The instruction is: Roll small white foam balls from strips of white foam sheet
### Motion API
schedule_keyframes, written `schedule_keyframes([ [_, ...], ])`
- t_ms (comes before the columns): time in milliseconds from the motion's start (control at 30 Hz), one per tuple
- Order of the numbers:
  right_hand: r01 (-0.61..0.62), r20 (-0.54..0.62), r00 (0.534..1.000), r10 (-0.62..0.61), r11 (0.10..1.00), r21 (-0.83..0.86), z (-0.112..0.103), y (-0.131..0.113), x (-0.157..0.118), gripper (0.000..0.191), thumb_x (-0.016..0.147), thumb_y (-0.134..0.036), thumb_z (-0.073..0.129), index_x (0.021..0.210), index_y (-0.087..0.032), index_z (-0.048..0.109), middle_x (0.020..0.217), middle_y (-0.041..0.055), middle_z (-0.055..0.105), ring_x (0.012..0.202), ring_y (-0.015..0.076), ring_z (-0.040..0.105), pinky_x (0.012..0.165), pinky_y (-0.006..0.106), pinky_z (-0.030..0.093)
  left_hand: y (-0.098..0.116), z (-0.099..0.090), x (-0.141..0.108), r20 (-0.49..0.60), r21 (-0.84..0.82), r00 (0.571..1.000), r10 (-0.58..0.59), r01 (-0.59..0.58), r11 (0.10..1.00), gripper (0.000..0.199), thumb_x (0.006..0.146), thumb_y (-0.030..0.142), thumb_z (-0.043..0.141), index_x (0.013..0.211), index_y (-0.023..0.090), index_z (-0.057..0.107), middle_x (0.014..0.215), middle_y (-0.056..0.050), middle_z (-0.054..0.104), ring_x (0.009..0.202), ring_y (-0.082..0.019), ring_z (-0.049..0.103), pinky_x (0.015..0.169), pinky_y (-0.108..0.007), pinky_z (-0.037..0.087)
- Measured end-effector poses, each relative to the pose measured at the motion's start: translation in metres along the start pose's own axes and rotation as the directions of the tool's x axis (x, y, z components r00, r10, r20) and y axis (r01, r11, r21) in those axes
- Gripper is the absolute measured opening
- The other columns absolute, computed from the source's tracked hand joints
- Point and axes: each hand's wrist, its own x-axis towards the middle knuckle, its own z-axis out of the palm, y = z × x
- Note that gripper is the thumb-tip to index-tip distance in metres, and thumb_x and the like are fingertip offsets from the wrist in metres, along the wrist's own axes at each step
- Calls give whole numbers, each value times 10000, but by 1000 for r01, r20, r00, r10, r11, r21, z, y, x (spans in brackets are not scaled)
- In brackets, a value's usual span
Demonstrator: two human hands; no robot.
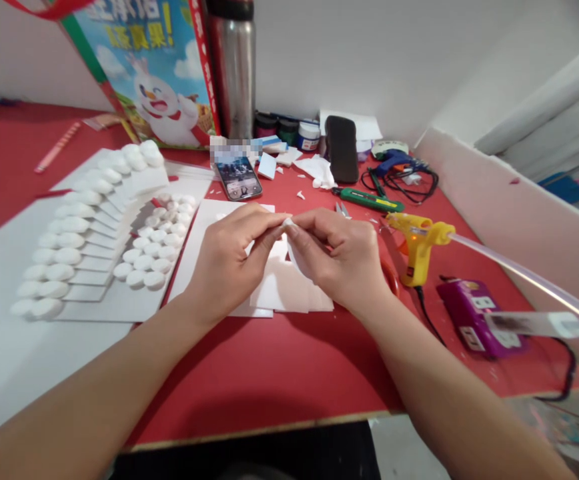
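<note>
My left hand (232, 250) and my right hand (339, 253) meet above the middle of the red table. Both are closed, thumb and forefinger pinching one small white piece (287, 222) between them; most of it is covered by the fingertips. Below them lie several white cards (282, 287), partly hidden by my right hand. To the left, white oval discs (72, 240) stand in two curved rows along a fan of white cards (102, 253). Smaller white round pieces (152, 250) sit grouped on a white board beside them.
At right are a yellow glue gun (414, 247) with a clear glue stick, a purple box (474, 320) and a green utility knife (369, 199). Behind my hands lie a lit phone (239, 177), a black case-like object (342, 150), white scraps, paint jars (309, 135) and a steel flask (234, 73).
</note>
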Motion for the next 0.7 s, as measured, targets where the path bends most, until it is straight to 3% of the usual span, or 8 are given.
schedule_keyframes([
  [133,-268,127,962,242,924,271,-6,0,9,358,906,-526,692,798,-185,696,690,25,683,585,135,589,525,260,417,1,-1,0,-23,79,1000,-17,18,997,166,997,224,592,1014,195,754,946,-52,747,897,-183,676,830,-303,528],
  [233,-544,289,839,461,684,486,-14,3,17,433,858,-642,686,831,-211,664,672,22,686,561,160,633,500,266,463,0,-1,1,6,4,996,-92,92,996,149,993,213,597,986,186,743,934,-41,739,872,-170,673,810,-288,522],
  [333,-701,506,713,486,470,536,-19,2,22,404,801,-583,766,884,-212,631,732,40,733,604,196,697,571,317,560,-1,-2,2,35,-53,991,-130,132,990,131,982,204,614,988,180,743,948,-38,739,865,-160,672,819,-282,520],
  [400,-723,558,690,462,485,492,-17,0,21,395,736,-473,854,882,-198,610,776,53,756,634,202,719,630,337,589,0,-2,2,23,-63,989,-149,150,987,116,964,203,637,974,172,749,958,-42,751,879,-162,679,833,-279,526],
  [467,-670,503,735,456,602,434,-13,-1,18,374,714,-378,882,878,-188,605,810,57,764,652,189,714,630,312,569,1,-1,2,11,-88,979,-201,202,976,107,942,211,663,966,167,758,970,-49,768,882,-168,693,819,-274,541],
  [600,-371,249,913,323,911,179,-3,3,11,205,872,-322,703,766,-192,585,726,32,695,623,147,607,552,257,418,3,1,2,29,-183,935,-354,353,918,122,907,254,701,966,178,776,911,-42,788,770,-167,699,716,-272,568],
  [633,-273,194,947,257,960,58,-1,4,9,203,890,-296,660,740,-197,565,676,17,650,593,137,555,540,258,367,4,2,2,30,-200,925,-379,377,904,124,899,262,711,960,180,779,888,-39,787,745,-165,694,699,-272,569],
  [700,-104,131,983,132,974,-200,2,5,6,161,880,-226,618,742,-204,538,601,-12,551,538,122,442,529,271,268,4,3,2,23,-225,910,-413,407,885,122,887,274,725,943,183,784,840,-34,780,715,-161,685,679,-271,567],
])
